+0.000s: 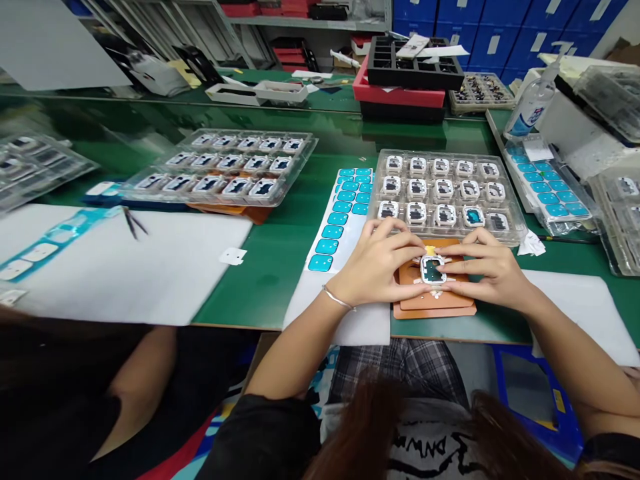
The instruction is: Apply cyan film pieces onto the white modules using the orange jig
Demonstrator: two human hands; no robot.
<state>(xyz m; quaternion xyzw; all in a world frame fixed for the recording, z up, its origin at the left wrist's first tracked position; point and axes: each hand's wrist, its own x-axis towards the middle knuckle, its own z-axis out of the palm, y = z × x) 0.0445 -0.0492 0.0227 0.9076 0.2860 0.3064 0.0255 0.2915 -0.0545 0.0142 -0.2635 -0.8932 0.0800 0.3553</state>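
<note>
The head camera looks forward and down on the left hand [383, 263] and right hand [495, 270] close by.

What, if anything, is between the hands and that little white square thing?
Nothing I can see: fingers of the left hand and right hand are right at the white square piece, over the orange block.

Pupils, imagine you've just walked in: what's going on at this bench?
A person's left hand and right hand hold a small, white-framed square part with a dark middle between their fingers, over a flat orange block. Just beyond the hands, a clear plastic tray holds rows of similar white-framed parts. Beside the left forearm lies a white sheet with teal rounded-square stickers.
</note>
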